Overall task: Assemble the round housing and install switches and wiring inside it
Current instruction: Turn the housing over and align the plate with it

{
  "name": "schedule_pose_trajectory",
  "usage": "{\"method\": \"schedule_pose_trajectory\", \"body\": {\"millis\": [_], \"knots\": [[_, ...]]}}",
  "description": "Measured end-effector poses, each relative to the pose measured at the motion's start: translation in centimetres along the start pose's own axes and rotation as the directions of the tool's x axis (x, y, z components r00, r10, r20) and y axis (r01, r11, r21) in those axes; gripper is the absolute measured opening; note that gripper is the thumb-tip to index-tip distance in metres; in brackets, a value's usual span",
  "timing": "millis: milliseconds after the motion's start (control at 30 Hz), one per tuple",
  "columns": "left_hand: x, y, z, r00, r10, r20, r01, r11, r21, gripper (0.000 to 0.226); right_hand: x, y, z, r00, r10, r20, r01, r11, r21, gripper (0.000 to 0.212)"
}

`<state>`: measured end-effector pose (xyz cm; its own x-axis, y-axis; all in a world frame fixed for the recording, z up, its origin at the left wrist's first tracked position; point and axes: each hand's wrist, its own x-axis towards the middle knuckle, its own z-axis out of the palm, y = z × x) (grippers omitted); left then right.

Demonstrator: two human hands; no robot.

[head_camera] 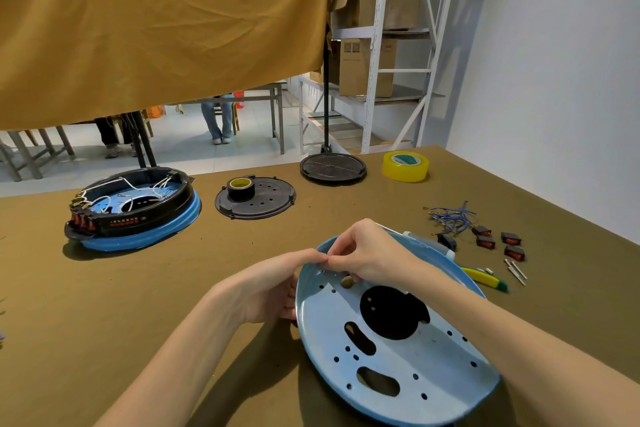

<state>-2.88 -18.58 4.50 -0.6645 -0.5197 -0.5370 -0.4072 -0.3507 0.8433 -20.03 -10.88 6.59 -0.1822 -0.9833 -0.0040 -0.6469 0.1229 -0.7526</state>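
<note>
Pinching at the far rim of the tilted blue round plate (pixel 388 340), both hands meet on the desk (pixel 138 288).
Left hand (pixel 277 284) grips the plate's edge; right hand (pixel 367 253) pinches something tiny; smooth perforated metal; bare cloth lies leftward.

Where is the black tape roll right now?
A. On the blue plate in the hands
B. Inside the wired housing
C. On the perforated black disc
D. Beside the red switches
C: the black tape roll sits on top of the perforated black disc, between the wired housing and the plain black disc.
</note>
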Motion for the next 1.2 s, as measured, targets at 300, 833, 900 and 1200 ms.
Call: {"method": "schedule_pose_trajectory", "body": {"millis": [300,833,900,1200], "knots": [[0.5,-0.7,-0.5,0.999,0.026,-0.034,-0.016,0.962,0.272,0.079,-0.7,0.3,0.2,0.999,-0.020,0.026,0.021,0.997,-0.074,0.020],[0.6,-0.3,-1.1,0.999,-0.040,0.018,0.037,0.988,0.148,0.062,-0.2,0.9,-0.4,0.994,-0.079,0.072,0.081,0.997,-0.019,0.007],[0.5,-0.1,-1.1,0.998,-0.050,0.034,0.045,0.990,0.135,0.051,-0.4,0.9,-0.6,0.991,-0.109,0.079,0.112,0.993,-0.025,0.007],[0.2,-0.3,-1.6,0.994,0.013,-0.108,-0.006,0.998,0.061,0.037,-2.1,4.3,-6.8,0.874,-0.060,-0.483,0.006,0.994,-0.112,0.012]]}}
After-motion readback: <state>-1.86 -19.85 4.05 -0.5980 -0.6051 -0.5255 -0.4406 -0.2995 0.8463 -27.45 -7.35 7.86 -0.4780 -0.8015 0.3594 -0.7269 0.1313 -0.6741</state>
